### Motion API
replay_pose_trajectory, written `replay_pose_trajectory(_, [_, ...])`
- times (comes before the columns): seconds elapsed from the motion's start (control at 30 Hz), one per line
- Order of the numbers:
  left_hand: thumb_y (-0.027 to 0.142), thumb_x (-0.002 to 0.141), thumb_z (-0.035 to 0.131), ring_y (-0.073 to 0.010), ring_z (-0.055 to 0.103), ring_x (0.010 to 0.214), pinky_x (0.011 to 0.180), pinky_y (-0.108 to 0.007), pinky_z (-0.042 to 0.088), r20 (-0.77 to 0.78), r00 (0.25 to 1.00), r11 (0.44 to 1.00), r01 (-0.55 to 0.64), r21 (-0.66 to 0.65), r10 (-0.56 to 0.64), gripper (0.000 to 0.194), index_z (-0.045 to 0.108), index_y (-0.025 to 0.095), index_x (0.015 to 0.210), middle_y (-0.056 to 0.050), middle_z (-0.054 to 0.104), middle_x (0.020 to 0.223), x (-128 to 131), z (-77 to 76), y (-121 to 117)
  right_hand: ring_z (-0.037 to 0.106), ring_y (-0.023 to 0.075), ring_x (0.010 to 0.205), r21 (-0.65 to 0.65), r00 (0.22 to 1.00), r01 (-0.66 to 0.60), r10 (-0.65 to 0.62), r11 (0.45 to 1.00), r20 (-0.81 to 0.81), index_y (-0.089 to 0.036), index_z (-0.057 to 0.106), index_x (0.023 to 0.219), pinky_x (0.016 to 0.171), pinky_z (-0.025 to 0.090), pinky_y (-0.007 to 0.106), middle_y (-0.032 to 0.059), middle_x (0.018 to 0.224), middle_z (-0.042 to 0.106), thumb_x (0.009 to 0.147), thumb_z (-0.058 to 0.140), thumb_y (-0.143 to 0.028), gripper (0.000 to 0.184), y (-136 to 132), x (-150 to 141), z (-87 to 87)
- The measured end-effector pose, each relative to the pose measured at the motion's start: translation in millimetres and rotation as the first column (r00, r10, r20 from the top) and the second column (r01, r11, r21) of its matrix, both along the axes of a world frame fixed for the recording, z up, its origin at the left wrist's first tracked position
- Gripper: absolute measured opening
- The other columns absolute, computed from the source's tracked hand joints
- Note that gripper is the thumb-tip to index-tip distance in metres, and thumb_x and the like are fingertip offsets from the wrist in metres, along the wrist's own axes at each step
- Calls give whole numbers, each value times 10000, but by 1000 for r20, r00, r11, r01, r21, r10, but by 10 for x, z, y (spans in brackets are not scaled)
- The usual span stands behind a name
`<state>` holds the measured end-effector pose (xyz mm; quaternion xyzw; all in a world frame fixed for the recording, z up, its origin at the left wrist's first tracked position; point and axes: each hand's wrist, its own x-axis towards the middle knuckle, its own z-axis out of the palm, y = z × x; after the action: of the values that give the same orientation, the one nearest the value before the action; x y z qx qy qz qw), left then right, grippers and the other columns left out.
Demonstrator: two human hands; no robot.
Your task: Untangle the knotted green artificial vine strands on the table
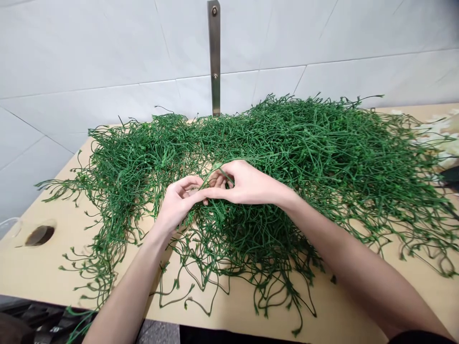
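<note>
My left hand and my right hand meet over the middle of a wide pile of thin green stems that look artificial, with small forked tips. Between the fingers of both hands runs a green stem. The left fingers are closed in a pinch around its lower part. Curled around it from the other side, the right thumb and fingers touch the left fingertips. The exact grip points are partly hidden. Below the hands lies a denser clump of stems.
The pile covers much of a light wooden table against a tiled wall. A metal bracket is fixed to the wall. A round hole is at the left. White petal-like pieces lie at the right. A dark crate stands below the front edge.
</note>
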<state>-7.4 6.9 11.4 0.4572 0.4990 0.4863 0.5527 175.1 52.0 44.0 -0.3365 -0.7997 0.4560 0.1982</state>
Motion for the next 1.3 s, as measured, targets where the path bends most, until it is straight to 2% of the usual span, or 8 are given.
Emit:
replay_pose_trajectory(0.1, [187, 519, 885, -100, 646, 552, 601, -215, 508, 1, 1000, 1000, -5, 1, 5, 348, 647, 142, 769, 43, 669, 697, -1, 12, 2, 555, 99, 631, 16, 1000, -1, 1, 1000, -4, -98, 680, 822, 610, 446, 230, 42, 741, 692, 777, 677, -289, 196, 2, -9, -9])
replay_pose_trajectory(0.2, [216, 592, 855, -112, 663, 582, 637, -227, 526, 40, 998, 999, 43, -4, -43, 294, 650, 143, 790, 25, 688, 693, -12, 24, -1, 544, 90, 630, -9, 999, -29, 28, 1000, -40, -93, 689, 846, 620, 438, 227, 39, 753, 699, 779, 637, -216, 150, 35, 8, -5])
replay_pose_trajectory(0.47, [284, 659, 834, -123, 661, 576, 612, -233, 533, 6, 997, 995, 72, 67, -73, 285, 650, 136, 820, -1, 691, 660, -7, 0, -25, 562, 110, 676, -79, 998, -60, 58, 995, -28, -112, 674, 830, 646, 423, 247, 41, 796, 713, 804, 572, -225, 154, 49, -7, -8])
replay_pose_trajectory(0.6, [309, 647, 841, -113, 640, 533, 567, -229, 518, 7, 998, 994, 62, 90, -63, 311, 618, 138, 780, 3, 685, 650, 8, 11, -24, 510, 103, 637, 36, 997, -83, 83, 996, 3, -131, 710, 790, 625, 384, 246, 16, 745, 692, 840, 517, -225, 220, 35, -6, -11])
replay_pose_trajectory(0.73, [335, 663, 827, -104, 612, 513, 540, -225, 492, 5, 996, 994, 86, 75, -86, 322, 590, 145, 772, 4, 679, 629, 22, 31, -19, 377, 90, 553, 172, 999, 14, -21, 985, 39, -150, 698, 688, 559, 302, 246, -25, 594, 584, 819, 497, -222, 250, 13, -10, -14])
replay_pose_trajectory(0.93, [380, 678, 800, -94, 545, 524, 549, -221, 444, -93, 988, 992, 124, 5, -123, 306, 627, 139, 752, 20, 622, 590, 58, 55, -36, 411, 108, 602, 267, 992, 76, -100, 961, 76, -161, 562, 613, 629, 316, 254, -16, 608, 532, 794, 497, -270, 222, -32, -70, -41])
replay_pose_trajectory(1.07, [383, 706, 777, -90, 503, 521, 533, -219, 405, -168, 971, 984, 177, 30, -170, 298, 606, 145, 654, 26, 570, 577, 55, 38, -47, 446, 136, 665, 302, 981, 75, -124, 950, 146, -172, 555, 684, 673, 327, 268, 0, 671, 551, 799, 499, -336, 208, -36, -73, -64])
replay_pose_trajectory(1.3, [402, 742, 749, -90, 496, 496, 510, -220, 394, -20, 966, 966, 258, 6, -258, 324, 588, 144, 631, 12, 572, 554, 32, 42, -44, 466, 135, 675, 351, 995, 3, -38, 936, 93, -182, 556, 696, 678, 336, 264, -5, 674, 544, 789, 469, -280, 160, -17, -36, -92])
